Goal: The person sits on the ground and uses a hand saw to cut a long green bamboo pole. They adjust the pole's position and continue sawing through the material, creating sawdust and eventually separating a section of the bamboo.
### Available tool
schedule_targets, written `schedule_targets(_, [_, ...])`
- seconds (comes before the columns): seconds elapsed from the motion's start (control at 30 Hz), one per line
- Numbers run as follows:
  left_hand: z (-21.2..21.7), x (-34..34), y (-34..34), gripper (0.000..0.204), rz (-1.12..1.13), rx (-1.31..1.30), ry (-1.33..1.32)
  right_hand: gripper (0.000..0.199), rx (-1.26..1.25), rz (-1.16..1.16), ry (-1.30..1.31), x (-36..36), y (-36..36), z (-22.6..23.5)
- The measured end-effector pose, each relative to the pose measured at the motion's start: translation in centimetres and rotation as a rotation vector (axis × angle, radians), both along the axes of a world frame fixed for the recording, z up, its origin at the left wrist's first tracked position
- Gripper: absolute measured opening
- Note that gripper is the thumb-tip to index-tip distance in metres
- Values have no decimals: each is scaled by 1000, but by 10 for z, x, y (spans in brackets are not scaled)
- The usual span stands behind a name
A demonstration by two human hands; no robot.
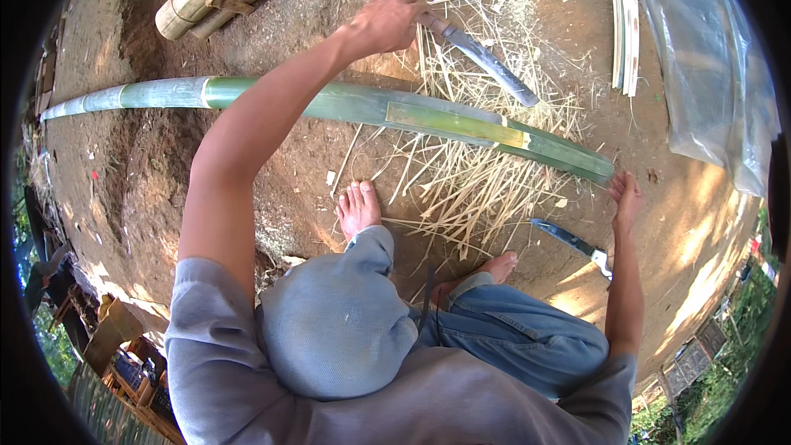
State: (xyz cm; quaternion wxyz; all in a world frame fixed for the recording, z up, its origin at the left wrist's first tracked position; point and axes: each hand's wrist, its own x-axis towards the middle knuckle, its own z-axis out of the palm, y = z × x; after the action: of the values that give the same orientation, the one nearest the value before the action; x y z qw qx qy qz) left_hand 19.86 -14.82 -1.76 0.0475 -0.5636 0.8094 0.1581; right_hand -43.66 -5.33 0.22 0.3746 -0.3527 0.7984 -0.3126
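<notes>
Across the middle of the head view, bamboo pole (338, 105): I see it running from the left edge to right of centre.
Cut so far: a pale patch (514, 139) shows right of centre, with shavings (461, 194) heaped around; I judge the cutting well under way.
Remaining skin: most still looks green and uncut to me.
Left hand (389, 23): upper centre, closed around the handle of a machete (490, 63), blade apart from the pole.
Right hand (626, 196): right of frame, fingers curled at the pole's end; I cannot tell whether they clamp it.
White-handled knife (568, 238): lower right, unheld.
</notes>
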Motion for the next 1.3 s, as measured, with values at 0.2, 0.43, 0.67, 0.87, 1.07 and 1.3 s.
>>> schedule_targets(0.2, [-1,-9,-34,61,-218,114,-172,51,-140,-77,-1,-19,-10,42])
schedule_targets(0.43, [48,20,9,48,60,280,191,49,-231,154,87,125,-16,130])
schedule_targets(0.67, [125,16,174,35,470,-356,683,48,-133,843,-319,318,33,178])
schedule_targets(0.87, [88,-36,247,51,385,-459,878,41,-60,744,-735,489,83,145])
schedule_targets(1.07, [80,-3,277,50,24,-258,898,23,-152,415,-403,487,124,90])
schedule_targets(1.3, [61,47,173,34,274,-186,539,8,70,336,-381,468,178,60])
